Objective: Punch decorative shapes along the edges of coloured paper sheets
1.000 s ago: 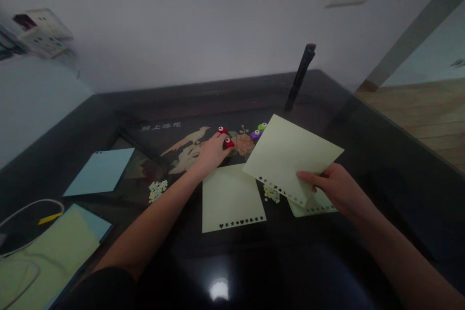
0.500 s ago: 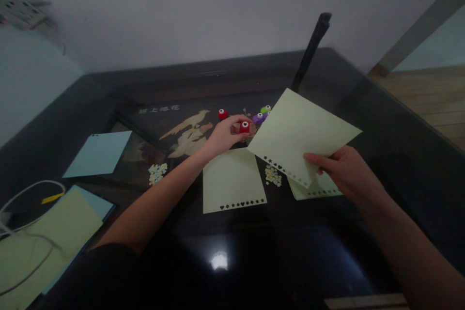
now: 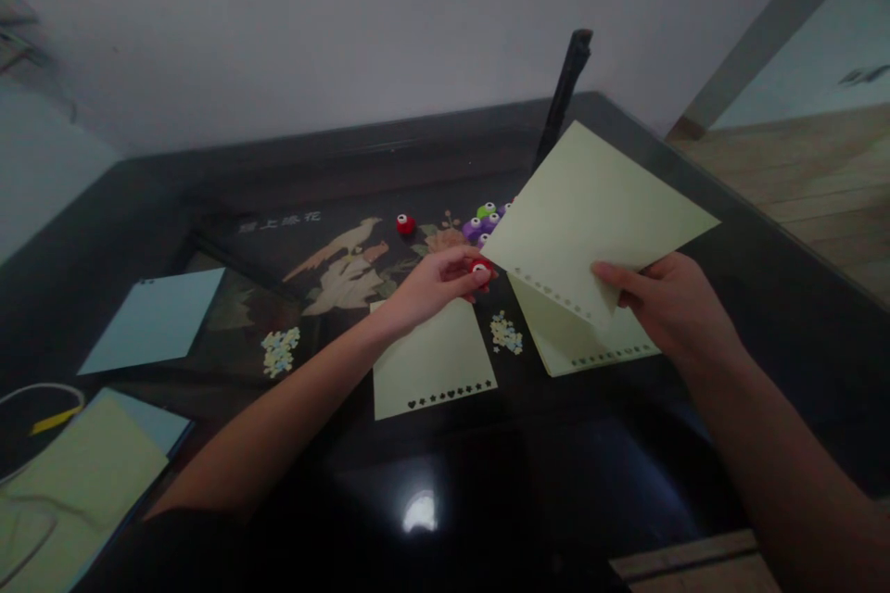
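A single head-worn camera looks forward and down from above the near side of the dark table (image 3: 528, 463), facing the far wall (image 3: 348, 28). The left hand (image 3: 449, 278) and right hand (image 3: 667, 306) sit fairly near, mid-view; far-left wall fittings (image 3: 14, 7) are perhaps sockets, cut off and blurred.

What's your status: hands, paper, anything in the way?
Left hand gripping red craft punch. Right hand holding pale-green punched sheet, raised. Sheet partly blocks view of purple craft punches behind it.
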The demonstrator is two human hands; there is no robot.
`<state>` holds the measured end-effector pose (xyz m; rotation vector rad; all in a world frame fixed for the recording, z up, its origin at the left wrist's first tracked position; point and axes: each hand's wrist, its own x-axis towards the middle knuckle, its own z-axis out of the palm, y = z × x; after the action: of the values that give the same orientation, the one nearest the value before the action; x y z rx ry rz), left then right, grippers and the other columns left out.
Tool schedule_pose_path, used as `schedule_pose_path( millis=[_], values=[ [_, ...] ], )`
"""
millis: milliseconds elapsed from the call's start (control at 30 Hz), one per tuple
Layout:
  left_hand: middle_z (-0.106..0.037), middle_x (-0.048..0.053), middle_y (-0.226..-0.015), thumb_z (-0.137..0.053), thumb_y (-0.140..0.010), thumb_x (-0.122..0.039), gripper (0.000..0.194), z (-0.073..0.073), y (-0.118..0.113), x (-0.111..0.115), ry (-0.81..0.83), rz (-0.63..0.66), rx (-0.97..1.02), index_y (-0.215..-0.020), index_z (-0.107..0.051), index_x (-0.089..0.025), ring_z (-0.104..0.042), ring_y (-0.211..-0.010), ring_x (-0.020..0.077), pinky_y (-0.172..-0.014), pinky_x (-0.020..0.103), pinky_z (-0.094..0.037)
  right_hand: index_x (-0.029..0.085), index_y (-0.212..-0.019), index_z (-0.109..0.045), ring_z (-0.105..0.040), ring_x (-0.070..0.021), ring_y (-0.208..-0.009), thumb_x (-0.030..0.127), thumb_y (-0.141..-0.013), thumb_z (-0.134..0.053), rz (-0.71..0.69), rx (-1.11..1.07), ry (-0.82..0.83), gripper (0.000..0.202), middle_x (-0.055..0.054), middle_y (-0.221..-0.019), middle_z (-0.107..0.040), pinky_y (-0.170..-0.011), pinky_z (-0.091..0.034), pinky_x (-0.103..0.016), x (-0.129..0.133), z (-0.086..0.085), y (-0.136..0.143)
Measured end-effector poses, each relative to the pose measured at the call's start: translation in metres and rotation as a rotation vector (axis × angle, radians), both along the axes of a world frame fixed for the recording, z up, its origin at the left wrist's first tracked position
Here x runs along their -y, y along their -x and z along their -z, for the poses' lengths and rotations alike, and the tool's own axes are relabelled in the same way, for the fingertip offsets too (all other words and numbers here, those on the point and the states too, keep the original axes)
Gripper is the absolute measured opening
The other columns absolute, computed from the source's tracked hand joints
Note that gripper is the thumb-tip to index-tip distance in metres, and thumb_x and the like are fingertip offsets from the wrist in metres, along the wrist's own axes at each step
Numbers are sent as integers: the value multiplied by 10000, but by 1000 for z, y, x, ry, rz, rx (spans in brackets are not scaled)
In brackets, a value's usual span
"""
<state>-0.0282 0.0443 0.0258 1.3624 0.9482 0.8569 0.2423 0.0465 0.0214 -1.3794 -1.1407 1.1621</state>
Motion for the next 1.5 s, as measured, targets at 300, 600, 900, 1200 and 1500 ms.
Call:
schedule_pose_path(
  millis=[300,600,900,1200,1500],
  values=[
    [-675,66,-936,-706,-750,-230,319,2,-10,9,77,-27,36,-1035,-589,-149,-618,-764,133,-609,231,-443,203,-627,-680,-604,-184,-573,299,-559,-814,12,-31,-41,178,-28,-661,-677,-488,-487,-322,0,-3,3],
    [-653,69,-1028,-710,-751,-254,350,13,-11,36,167,-47,102,-1076,-607,-175,-633,-760,136,-605,240,-432,171,-656,-677,-556,-148,-476,305,-593,-773,36,131,-103,176,-22,-621,-677,-427,-436,-288,10,-16,12],
    [-664,49,-935,-747,-710,-218,289,21,-13,40,182,-89,177,-968,-634,-151,-649,-757,149,-649,270,-487,216,-710,-693,-671,-219,-640,285,-658,-723,13,305,-211,92,-47,-750,-739,-552,-533,-345,17,-23,17],
    [-683,44,-868,-778,-686,-234,284,19,-11,41,245,-112,216,-905,-629,-132,-666,-758,151,-732,298,-511,223,-766,-714,-701,-245,-707,303,-673,-725,22,392,-233,123,-47,-822,-761,-633,-563,-383,20,-22,16],
    [-694,86,-951,-764,-694,-240,282,13,-13,43,281,-129,206,-910,-624,-125,-672,-751,152,-755,318,-523,263,-708,-704,-687,-261,-711,276,-672,-733,9,403,-230,48,-30,-780,-746,-616,-555,-394,23,-29,18]
  ],
)
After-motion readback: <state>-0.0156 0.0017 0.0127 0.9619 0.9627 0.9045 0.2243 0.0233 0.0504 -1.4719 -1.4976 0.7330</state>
